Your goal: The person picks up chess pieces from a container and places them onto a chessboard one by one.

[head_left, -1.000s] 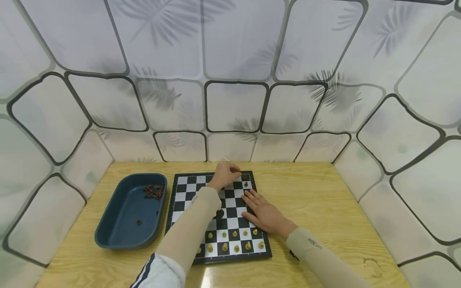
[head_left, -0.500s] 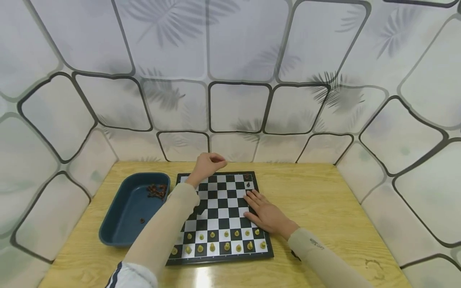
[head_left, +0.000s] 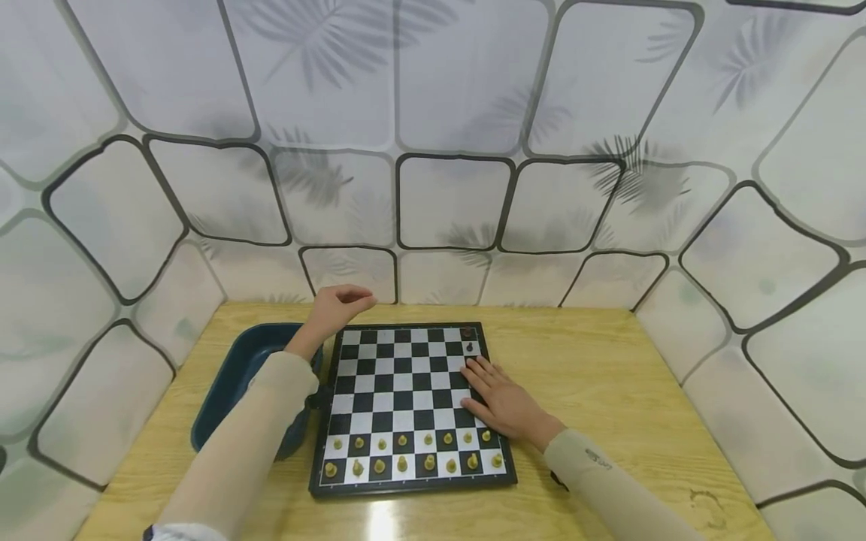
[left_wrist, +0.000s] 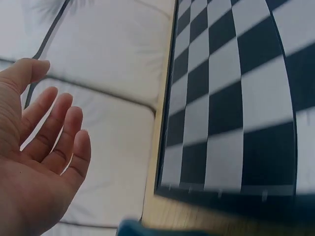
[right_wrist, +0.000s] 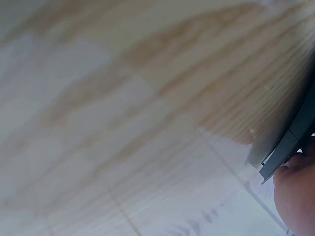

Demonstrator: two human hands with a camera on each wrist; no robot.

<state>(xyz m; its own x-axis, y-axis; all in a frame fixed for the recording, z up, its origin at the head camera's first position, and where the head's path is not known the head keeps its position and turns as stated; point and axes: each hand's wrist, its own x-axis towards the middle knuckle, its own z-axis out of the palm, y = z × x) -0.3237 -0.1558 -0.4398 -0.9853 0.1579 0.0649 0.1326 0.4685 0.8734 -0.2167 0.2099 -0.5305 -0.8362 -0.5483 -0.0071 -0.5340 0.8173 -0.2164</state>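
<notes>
My left hand (head_left: 334,309) hovers over the far left corner of a chessboard (head_left: 413,490), its forearm crossing a blue bin (head_left: 233,379). In the left wrist view its fingers are loosely bent with nothing between them, beside the checkered squares. My right hand (head_left: 506,407) rests with fingers extended on the board's right edge; the right wrist view shows only a bit of it. Gold chess pieces (head_left: 402,463) stand in two rows along the near side. At the far right corner are a dark rook-like piece (head_left: 467,333) and a small dark pawn (head_left: 470,347).
Left of the board stands the bin, its contents now hidden behind my left arm. Both sit on a wooden table (head_left: 595,376). A patterned curtain-like wall (head_left: 446,203) rises behind the table and along both sides.
My left hand has swept left from the far right part of the board to its far left corner, and the arm now covers the bin. My right hand stays in place.
</notes>
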